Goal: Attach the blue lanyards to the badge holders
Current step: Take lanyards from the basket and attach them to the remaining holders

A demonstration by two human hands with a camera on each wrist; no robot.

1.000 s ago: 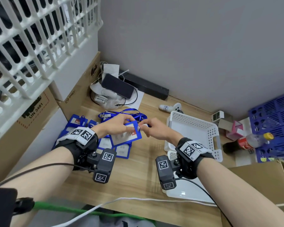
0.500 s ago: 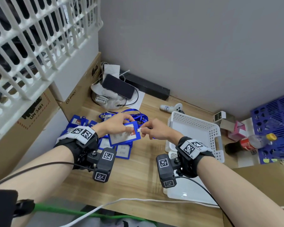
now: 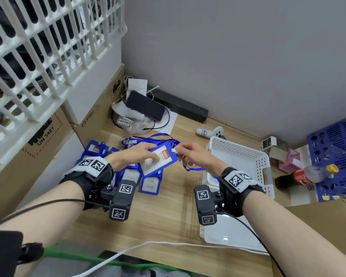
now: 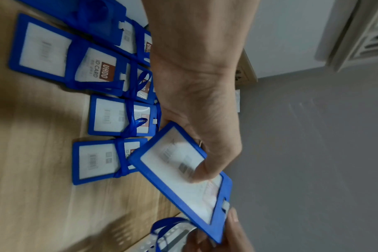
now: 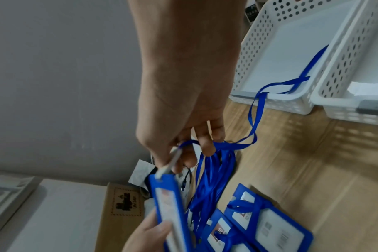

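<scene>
My left hand point(image 3: 136, 156) grips a blue badge holder point(image 3: 160, 160) above the table, thumb on its clear front point(image 4: 181, 172). My right hand point(image 3: 190, 154) pinches the metal clip point(image 5: 173, 162) of a blue lanyard point(image 5: 257, 109) at the holder's top tab point(image 3: 173, 150). The lanyard's strap trails back into the near white basket point(image 5: 270, 102). Several more badge holders point(image 4: 110, 116) lie on the table below my left hand, some wrapped with lanyards. A bundle of loose blue lanyards point(image 3: 148, 139) lies behind the hands.
Two white perforated baskets point(image 3: 266, 162) stand to the right on the wooden table point(image 3: 168, 212). Cardboard boxes point(image 3: 38, 144) and a white crate point(image 3: 38, 47) wall the left side. A phone point(image 3: 145, 105), a controller point(image 3: 210, 132), a cola bottle point(image 3: 306, 175) and a blue crate point(image 3: 336, 154) sit behind.
Both hands stayed together at the holder's top edge. The right hand drew its clip slightly away, then back against the tab; the holder tilted a little.
</scene>
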